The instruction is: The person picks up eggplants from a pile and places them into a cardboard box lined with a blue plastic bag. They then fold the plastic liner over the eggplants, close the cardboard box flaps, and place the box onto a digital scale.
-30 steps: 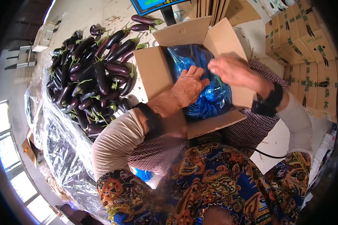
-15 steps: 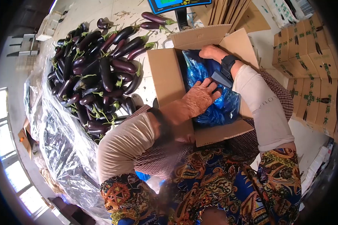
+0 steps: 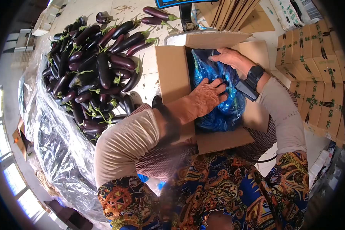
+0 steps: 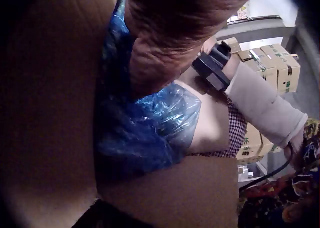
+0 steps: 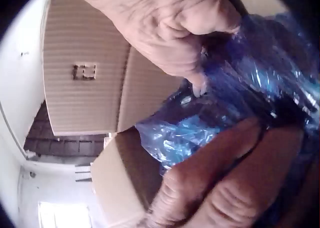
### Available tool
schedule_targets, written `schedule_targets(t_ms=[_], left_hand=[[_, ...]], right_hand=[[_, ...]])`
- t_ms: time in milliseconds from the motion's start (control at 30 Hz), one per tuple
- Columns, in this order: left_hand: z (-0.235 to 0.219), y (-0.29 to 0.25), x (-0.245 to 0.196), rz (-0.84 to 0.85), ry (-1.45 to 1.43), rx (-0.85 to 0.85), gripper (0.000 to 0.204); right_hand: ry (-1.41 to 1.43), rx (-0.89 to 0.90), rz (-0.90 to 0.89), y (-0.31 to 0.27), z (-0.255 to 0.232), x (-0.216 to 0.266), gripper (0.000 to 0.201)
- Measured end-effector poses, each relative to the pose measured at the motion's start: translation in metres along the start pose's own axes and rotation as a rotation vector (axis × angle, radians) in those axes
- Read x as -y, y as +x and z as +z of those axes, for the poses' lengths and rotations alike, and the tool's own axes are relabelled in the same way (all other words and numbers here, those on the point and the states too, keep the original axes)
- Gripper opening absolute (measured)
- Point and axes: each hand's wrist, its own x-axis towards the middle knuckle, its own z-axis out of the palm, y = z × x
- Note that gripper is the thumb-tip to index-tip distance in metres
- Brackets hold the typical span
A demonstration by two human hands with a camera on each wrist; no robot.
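Note:
A blue plastic bag [image 3: 218, 115], shiny and crumpled, fills the open cardboard box [image 3: 172, 73]. My left hand [image 3: 207, 99] rests on top of the bag with its fingers spread over the film. In the right wrist view, the left fingers [image 5: 215, 178] lie across the bag below the other hand. At the bag's far edge, my right hand [image 3: 234, 59] pinches the film between thumb and fingers. The right wrist view has this hand [image 5: 170, 33] close up, its thumb tip against the plastic. What lies inside the bag is hidden by the film.
A large heap of eggplants [image 3: 92, 73] lies left of the box, beside clear plastic sheeting [image 3: 61, 145]. Beyond the box stands a scale with a blue display [image 3: 184, 3]. Flattened cardboard [image 3: 234, 13] leans behind it. Printed cartons [image 3: 314, 76] are stacked at the right.
My right hand moved from above the bag's middle down to its far edge, and now holds the film there. The left hand has stayed on the bag. The head view has shifted slightly.

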Motion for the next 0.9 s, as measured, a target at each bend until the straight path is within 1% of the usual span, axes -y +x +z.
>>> schedule_targets(t_ms=[67, 100, 133, 167, 200, 267, 300, 367, 400, 433, 467, 500, 567, 633, 700, 733, 767, 833, 867, 900], left_hand=[[0.001, 0.002, 0.002, -0.006, 0.010, -0.001, 0.049], [0.000, 0.003, 0.003, -0.011, 0.023, -0.005, 0.049], [0.000, 0.005, 0.006, -0.008, 0.022, -0.004, 0.049], [-0.006, 0.006, 0.006, -0.020, 0.037, 0.047, 0.049], [-0.010, 0.007, 0.006, -0.031, 0.052, 0.101, 0.049], [-0.012, 0.009, 0.008, -0.043, 0.042, 0.105, 0.049], [-0.012, 0.011, 0.010, -0.060, 0.038, 0.104, 0.049], [-0.007, 0.017, 0.016, -0.055, 0.016, 0.099, 0.047], [-0.003, 0.020, 0.018, -0.065, 0.023, 0.105, 0.045], [0.000, 0.021, 0.019, -0.079, 0.031, 0.112, 0.043], [-0.004, 0.021, 0.019, -0.078, 0.039, 0.053, 0.038], [-0.009, 0.021, 0.019, -0.077, 0.035, 0.054, 0.038], [-0.020, 0.023, 0.023, -0.146, 0.031, 0.099, 0.037], [-0.021, 0.024, 0.025, -0.145, 0.037, 0.100, 0.035], [-0.020, 0.027, 0.026, -0.132, 0.049, 0.100, 0.037], [-0.019, 0.028, 0.027, -0.129, 0.049, 0.098, 0.037], [-0.019, 0.027, 0.026, -0.137, 0.035, 0.085, 0.039], [-0.020, 0.025, 0.031, -0.151, 0.023, 0.072, 0.040], [-0.020, 0.026, 0.033, -0.152, -0.038, 0.057, 0.042], [-0.019, 0.027, 0.034, -0.150, -0.101, 0.040, 0.044]], right_hand=[[-0.080, -0.017, -0.194, -0.015, -0.001, 0.003, 0.073], [-0.079, -0.018, -0.191, -0.014, -0.001, 0.001, 0.073], [-0.132, -0.005, -0.138, -0.011, -0.002, -0.001, 0.073], [-0.185, 0.010, -0.082, -0.013, -0.002, 0.002, 0.073], [-0.182, 0.010, -0.074, -0.015, -0.006, 0.006, 0.073], [-0.659, 0.097, -0.139, -0.017, -0.015, 0.019, 0.071], [-0.657, 0.094, -0.130, -0.017, -0.016, 0.024, 0.071], [-0.732, 0.160, -0.082, -0.017, -0.019, 0.029, 0.069], [-0.616, 0.137, -0.155, -0.020, -0.021, 0.020, 0.060], [-0.614, 0.138, -0.149, -0.017, -0.019, 0.019, 0.060], [-0.746, 0.159, -0.080, -0.014, -0.014, 0.024, 0.056], [-0.879, 0.182, -0.011, -0.012, -0.010, 0.028, 0.053], [-0.920, 0.202, 0.002, -0.019, -0.007, 0.035, 0.050], [-0.961, 0.222, 0.023, -0.032, -0.006, 0.037, 0.048], [-0.909, 0.222, -0.043, -0.044, -0.008, 0.039, 0.051], [-0.841, 0.256, -0.008, -0.037, -0.006, 0.025, 0.058], [-0.842, 0.258, -0.006, -0.046, -0.010, 0.025, 0.058], [-0.883, 0.457, -0.201, -0.069, -0.016, 0.032, 0.071], [-0.883, 0.460, -0.199, -0.078, -0.008, 0.023, 0.071], [-0.909, 0.322, -0.253, -0.089, 0.003, 0.012, 0.077]])
